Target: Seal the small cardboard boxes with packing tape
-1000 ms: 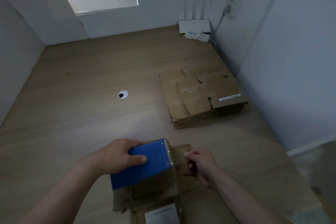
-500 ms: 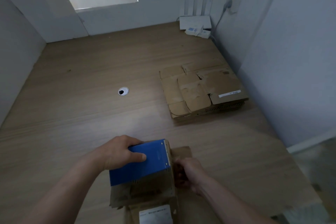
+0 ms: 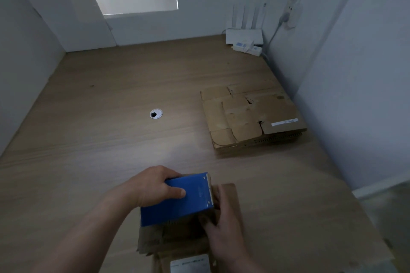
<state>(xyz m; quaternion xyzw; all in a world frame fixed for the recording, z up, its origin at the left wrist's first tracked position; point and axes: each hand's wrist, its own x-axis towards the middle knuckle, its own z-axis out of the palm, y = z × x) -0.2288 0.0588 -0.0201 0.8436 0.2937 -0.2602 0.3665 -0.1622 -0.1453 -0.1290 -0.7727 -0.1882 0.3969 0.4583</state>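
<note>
At the near edge of the table (image 3: 111, 150) sits a small cardboard box (image 3: 150, 237), its white label (image 3: 189, 265) cut off by the bottom of the view. A blue tape dispenser (image 3: 177, 201) lies across the top of the box. The left hand (image 3: 153, 186) grips it from the left, thumb on the blue face and fingers wrapped over the far edge. The right hand (image 3: 224, 228) rests on the box's right side, fingers (image 3: 216, 194) bent against the dispenser's right end. Whether they grasp tape or cardboard cannot be told. A brown flap (image 3: 229, 193) shows just beyond that hand.

To the right, the table edge slants away near the forearm. Bare wood stretches wide to the left and ahead. A round cable hole (image 3: 156, 113) lies mid-table, well apart from everything. A stack of flattened boxes (image 3: 250, 117) lies farther right, near the right wall (image 3: 355, 73). A white router (image 3: 244, 36) stands in the far right corner, where walls close off the table.
</note>
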